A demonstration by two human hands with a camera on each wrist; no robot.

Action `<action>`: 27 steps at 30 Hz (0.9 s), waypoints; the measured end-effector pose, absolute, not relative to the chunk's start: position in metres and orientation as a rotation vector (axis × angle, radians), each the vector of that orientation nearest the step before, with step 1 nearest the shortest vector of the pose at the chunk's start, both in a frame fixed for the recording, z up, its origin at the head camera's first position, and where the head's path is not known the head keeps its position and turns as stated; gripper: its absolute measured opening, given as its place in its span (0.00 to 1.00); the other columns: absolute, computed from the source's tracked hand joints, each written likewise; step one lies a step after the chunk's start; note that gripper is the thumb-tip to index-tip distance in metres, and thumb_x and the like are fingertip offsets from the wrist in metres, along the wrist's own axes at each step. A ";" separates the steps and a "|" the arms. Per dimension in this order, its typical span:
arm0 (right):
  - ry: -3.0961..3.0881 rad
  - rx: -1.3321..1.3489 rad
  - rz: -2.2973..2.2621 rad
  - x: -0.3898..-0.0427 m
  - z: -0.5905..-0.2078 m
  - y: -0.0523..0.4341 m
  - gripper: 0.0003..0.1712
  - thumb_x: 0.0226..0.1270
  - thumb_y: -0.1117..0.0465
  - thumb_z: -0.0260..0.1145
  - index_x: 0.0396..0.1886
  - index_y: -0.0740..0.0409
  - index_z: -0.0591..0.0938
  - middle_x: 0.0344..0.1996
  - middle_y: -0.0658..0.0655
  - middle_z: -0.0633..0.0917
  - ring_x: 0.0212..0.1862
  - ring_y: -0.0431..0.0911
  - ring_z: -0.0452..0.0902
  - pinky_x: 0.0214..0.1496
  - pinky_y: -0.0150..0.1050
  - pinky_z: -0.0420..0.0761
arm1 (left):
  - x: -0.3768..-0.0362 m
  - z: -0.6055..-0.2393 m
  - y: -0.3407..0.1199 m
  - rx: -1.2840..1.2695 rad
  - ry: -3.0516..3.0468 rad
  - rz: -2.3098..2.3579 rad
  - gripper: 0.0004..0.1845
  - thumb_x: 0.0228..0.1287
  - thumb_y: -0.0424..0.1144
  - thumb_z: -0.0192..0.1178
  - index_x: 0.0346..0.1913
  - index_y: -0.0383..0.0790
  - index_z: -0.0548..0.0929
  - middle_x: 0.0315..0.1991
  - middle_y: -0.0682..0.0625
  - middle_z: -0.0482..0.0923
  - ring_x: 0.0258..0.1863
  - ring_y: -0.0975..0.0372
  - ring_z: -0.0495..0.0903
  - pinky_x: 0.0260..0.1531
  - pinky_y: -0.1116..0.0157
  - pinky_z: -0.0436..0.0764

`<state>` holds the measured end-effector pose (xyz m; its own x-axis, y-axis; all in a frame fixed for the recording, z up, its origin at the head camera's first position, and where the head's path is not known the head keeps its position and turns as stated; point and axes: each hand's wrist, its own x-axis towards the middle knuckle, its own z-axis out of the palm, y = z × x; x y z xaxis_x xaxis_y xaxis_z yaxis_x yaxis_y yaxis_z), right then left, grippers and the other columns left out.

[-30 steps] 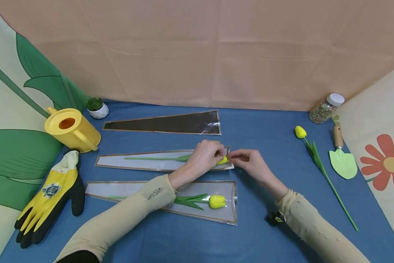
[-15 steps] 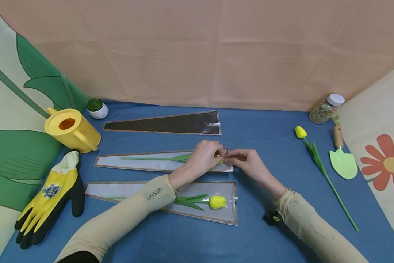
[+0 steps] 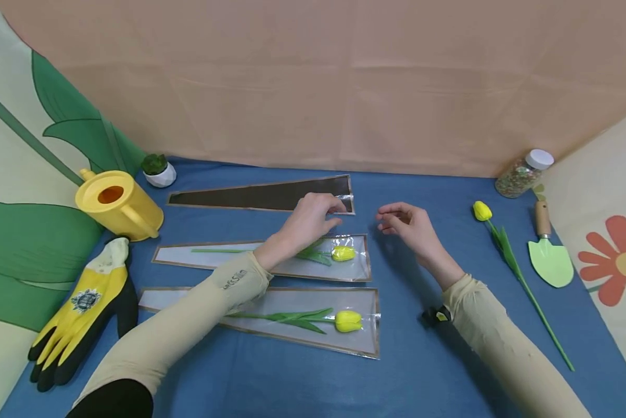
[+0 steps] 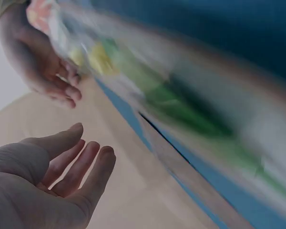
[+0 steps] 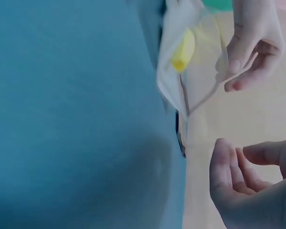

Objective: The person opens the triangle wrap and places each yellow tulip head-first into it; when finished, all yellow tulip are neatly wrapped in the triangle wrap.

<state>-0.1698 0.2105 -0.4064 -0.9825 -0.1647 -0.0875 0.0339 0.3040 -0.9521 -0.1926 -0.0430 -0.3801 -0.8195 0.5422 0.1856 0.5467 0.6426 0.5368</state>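
Both hands hang above the blue desk [image 3: 406, 371] and hold nothing. The left hand [image 3: 313, 216] is over the wide end of the dark sleeve [image 3: 263, 195], fingers loosely bent, nothing between them; from the head view I cannot tell if the fingertips touch the sleeve's corner. The left wrist view shows those fingers [image 4: 81, 167] nearly straight and relaxed. The right hand [image 3: 406, 223] is raised a little to the right of it, well apart from the sleeves, fingers slack and slightly curled, with nothing in them.

Just below the left hand lies the middle sleeve [image 3: 213, 259], clear, with a yellow tulip [image 3: 342, 253] inside, bloom toward the wide right end, stem running left. The left forearm crosses over it. Nearer the person lies the front sleeve [image 3: 367, 325], also clear, holding a second tulip [image 3: 348, 320] the same way round. The dark sleeve at the back looks flat, and I see no flower in it.

To the right, a loose tulip [image 3: 482, 210] lies bare on the desk, its stem slanting toward the person. Beside it is a green trowel [image 3: 549, 260] with a wooden handle, and behind that a jar [image 3: 524, 173] with a white lid. On the left stand a yellow watering can [image 3: 118, 204] and a small potted plant [image 3: 158, 169]; a yellow and black glove [image 3: 83, 313] lies in front of the can.
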 end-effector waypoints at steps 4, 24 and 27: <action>2.389 -0.110 -1.722 -0.196 -0.410 0.201 0.20 0.86 0.66 0.58 0.67 0.76 0.77 0.59 0.75 0.83 0.56 0.62 0.84 0.60 0.49 0.85 | -0.219 -0.381 -0.043 -0.910 -2.862 -0.919 0.13 0.68 0.30 0.75 0.53 0.32 0.91 0.49 0.41 0.89 0.48 0.50 0.88 0.49 0.57 0.85; 2.380 -0.047 -1.619 -0.261 -0.420 0.176 0.21 0.84 0.71 0.56 0.68 0.81 0.75 0.63 0.77 0.81 0.60 0.62 0.81 0.63 0.45 0.83 | -0.299 -0.396 -0.043 -0.862 -2.995 -0.937 0.16 0.66 0.30 0.76 0.55 0.32 0.91 0.55 0.41 0.88 0.56 0.51 0.87 0.60 0.57 0.81; 2.372 -0.045 -1.615 -0.262 -0.421 0.175 0.21 0.84 0.71 0.56 0.68 0.80 0.75 0.63 0.77 0.80 0.61 0.64 0.81 0.65 0.48 0.82 | -0.300 -0.403 -0.046 -0.854 -3.014 -0.963 0.16 0.65 0.30 0.77 0.55 0.32 0.91 0.55 0.41 0.89 0.56 0.51 0.87 0.59 0.57 0.82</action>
